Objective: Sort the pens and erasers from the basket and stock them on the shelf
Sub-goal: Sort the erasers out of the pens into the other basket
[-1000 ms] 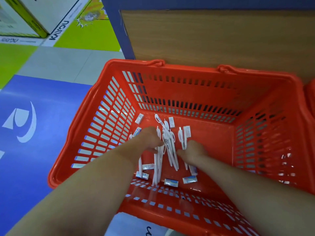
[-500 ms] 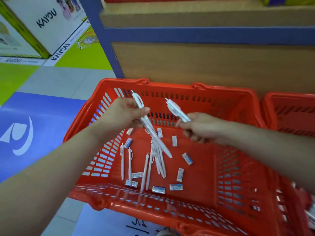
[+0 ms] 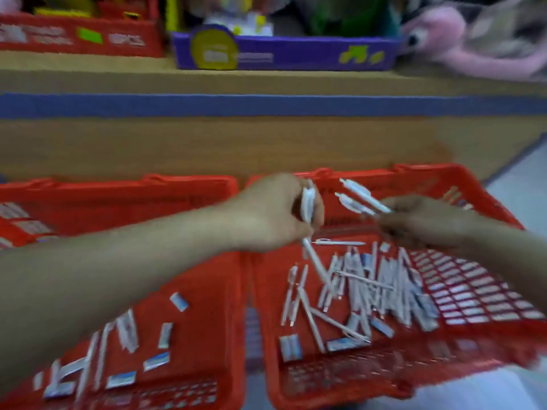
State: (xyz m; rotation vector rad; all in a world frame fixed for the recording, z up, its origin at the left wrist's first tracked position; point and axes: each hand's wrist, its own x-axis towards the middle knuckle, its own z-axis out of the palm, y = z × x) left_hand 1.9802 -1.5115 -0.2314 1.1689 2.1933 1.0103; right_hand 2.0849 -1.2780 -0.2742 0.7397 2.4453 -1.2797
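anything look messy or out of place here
Nothing looks damaged or spilled. Pens and erasers lie in a crisscrossed, unsorted heap in the right basket; the left basket holds a looser mix. The frame is blurred.

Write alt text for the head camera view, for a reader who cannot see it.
Two bare hands hold white pens over two red baskets: the left hand grips some, the right hand pinches two. The right basket holds a blurred heap of pens and erasers; the left basket holds fewer. A wooden shelf stands behind.
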